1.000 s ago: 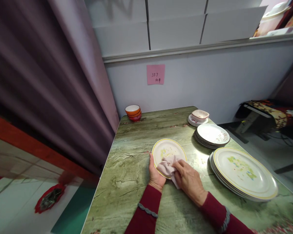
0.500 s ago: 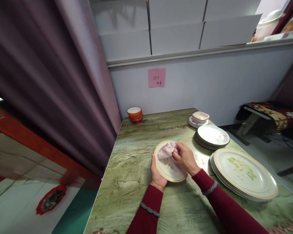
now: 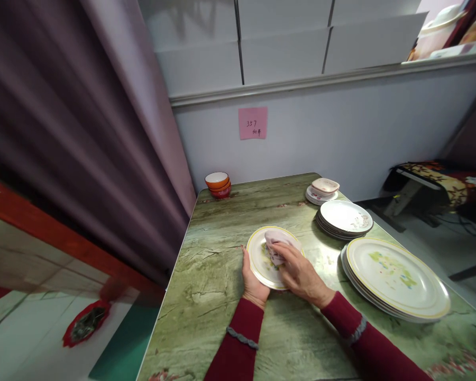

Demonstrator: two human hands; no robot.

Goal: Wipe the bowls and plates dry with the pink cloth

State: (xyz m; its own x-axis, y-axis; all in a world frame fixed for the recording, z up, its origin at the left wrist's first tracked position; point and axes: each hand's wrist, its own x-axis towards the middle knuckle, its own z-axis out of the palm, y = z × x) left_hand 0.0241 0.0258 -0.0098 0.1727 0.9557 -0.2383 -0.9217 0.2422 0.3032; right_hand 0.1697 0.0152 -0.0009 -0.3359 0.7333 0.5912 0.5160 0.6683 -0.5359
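Observation:
A white plate (image 3: pixel 257 253) with a yellow rim and a green flower pattern is held above the table, tilted slightly. My left hand (image 3: pixel 254 280) grips its left and lower edge, thumb along the rim, the other fingers hidden underneath. Over the plate's face, my right hand (image 3: pixel 303 272) presses a bunched pale pink cloth (image 3: pixel 276 241) with its fingers. The cloth covers part of the pattern. To the right of my right hand lies a stack of large oval plates (image 3: pixel 396 275) with the same kind of pattern.
Behind the oval plates stand a stack of round white plates (image 3: pixel 343 216) and small plates (image 3: pixel 315 196) topped by a pale dish (image 3: pixel 326 185). Orange and red bowls (image 3: pixel 218 182) are stacked at the table's far left corner. A purple curtain (image 3: pixel 143 132) hangs left of the table (image 3: pixel 198 296).
My right hand has shifted across the plate and flattened over the cloth, which has moved right and lies more spread out. My left hand keeps its hold on the plate.

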